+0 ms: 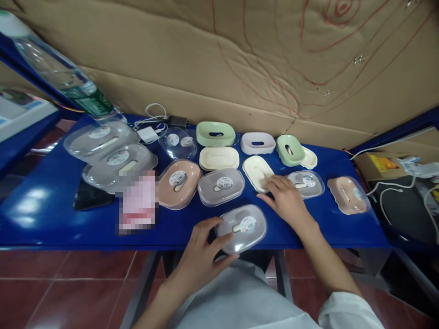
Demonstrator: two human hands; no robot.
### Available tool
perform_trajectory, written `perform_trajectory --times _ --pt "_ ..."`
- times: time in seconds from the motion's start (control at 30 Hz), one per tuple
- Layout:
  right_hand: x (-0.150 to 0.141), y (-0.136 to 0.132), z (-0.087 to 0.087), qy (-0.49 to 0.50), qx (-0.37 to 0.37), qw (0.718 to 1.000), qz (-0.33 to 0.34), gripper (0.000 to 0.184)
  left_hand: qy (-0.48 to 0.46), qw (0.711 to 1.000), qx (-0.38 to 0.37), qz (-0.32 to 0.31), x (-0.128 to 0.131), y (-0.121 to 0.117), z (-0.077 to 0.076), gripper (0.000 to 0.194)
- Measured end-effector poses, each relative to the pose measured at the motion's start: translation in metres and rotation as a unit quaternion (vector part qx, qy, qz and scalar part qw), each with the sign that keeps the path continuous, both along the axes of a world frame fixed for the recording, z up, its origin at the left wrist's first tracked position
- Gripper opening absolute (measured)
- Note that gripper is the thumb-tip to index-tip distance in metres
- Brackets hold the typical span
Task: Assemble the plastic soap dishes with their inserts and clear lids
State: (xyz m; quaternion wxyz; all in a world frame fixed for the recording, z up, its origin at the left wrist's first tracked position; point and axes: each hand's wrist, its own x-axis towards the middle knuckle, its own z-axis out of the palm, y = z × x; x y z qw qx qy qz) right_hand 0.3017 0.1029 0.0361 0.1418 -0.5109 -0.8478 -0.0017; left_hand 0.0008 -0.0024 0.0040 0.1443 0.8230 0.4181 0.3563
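Note:
At the table's front edge, my left hand (206, 244) grips the left side of a grey soap box with a clear lid (252, 233), its fingers spread over the lid and the thumb low at the near edge. A round label sits on that lid. My right hand (286, 196) has its fingertips on the near right end of a cream oval tray (257, 170), thumb at the near rim. Just right of this hand lies another lidded grey box (310, 185). A second lidded grey box (222, 186) and a pinkish-brown lidded one (180, 185) stand left of the tray.
Behind are green dishes (216, 133), a pale lilac dish (258, 143) and a cream tray (219, 159). Stacked lidded boxes (103, 141), a dark phone (91, 196), a blurred pink item (139, 201) and a water bottle (84, 91) occupy the left; a brown box (350, 196) is rightmost.

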Motion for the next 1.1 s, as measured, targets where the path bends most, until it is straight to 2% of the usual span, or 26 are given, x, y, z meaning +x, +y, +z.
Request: perform_trajectory --times 0.17,0.27,0.37,0.47,0.53,0.67,0.77,0.8,0.87,0.93,1.0,1.03,1.1 --pt "0.014 -0.078 -0.01 0.037 0.007 0.999 -0.033 0.021 0.005 0.997 0.039 0.059 0.002 0.001 -0.006 0.027" --pt "0.034 -0.121 -0.018 0.054 -0.008 0.996 -0.075 0.028 0.017 0.992 0.07 0.099 0.014 0.003 -0.006 0.03" --pt "0.062 -0.152 -0.023 0.059 0.006 0.991 -0.119 0.037 0.009 0.992 0.06 0.111 0.039 0.01 -0.005 0.039" --pt "0.079 -0.172 -0.023 0.081 0.017 0.988 -0.133 0.043 -0.031 0.996 0.005 0.085 0.07 0.026 -0.003 0.044" --pt "0.08 -0.18 -0.022 0.098 0.001 0.988 -0.122 0.045 -0.043 0.997 -0.034 0.049 0.087 0.037 0.002 0.05" --pt "0.062 -0.183 -0.022 0.123 -0.033 0.988 -0.088 0.043 -0.021 0.995 -0.073 -0.07 0.094 0.044 0.015 0.067" --pt "0.044 -0.169 -0.019 0.119 -0.048 0.991 -0.045 0.043 0.025 0.986 -0.016 -0.165 0.078 0.034 0.015 0.056" --pt "0.039 -0.159 -0.015 0.117 -0.048 0.992 -0.018 0.043 0.044 0.983 0.003 -0.179 0.069 0.03 0.014 0.047" --pt "0.032 -0.129 -0.002 0.126 -0.021 0.991 0.03 0.042 0.075 0.983 0.024 -0.164 0.05 0.023 0.01 0.032" --pt "0.027 -0.083 0.016 0.146 0.043 0.988 0.036 0.04 0.085 0.989 0.031 -0.121 0.03 0.018 0.006 0.029" --pt "0.022 -0.025 0.035 0.135 0.084 0.987 0.005 0.036 0.075 0.993 0.039 -0.077 0.012 0.014 0.005 0.029" --pt "0.018 0.007 0.042 0.102 0.072 0.992 -0.012 0.035 0.068 0.995 0.044 -0.055 0.005 0.012 0.004 0.028" --pt "0.01 0.069 0.05 -0.015 -0.011 0.999 -0.04 0.036 0.058 0.997 0.049 -0.017 -0.006 0.008 0.004 0.026"
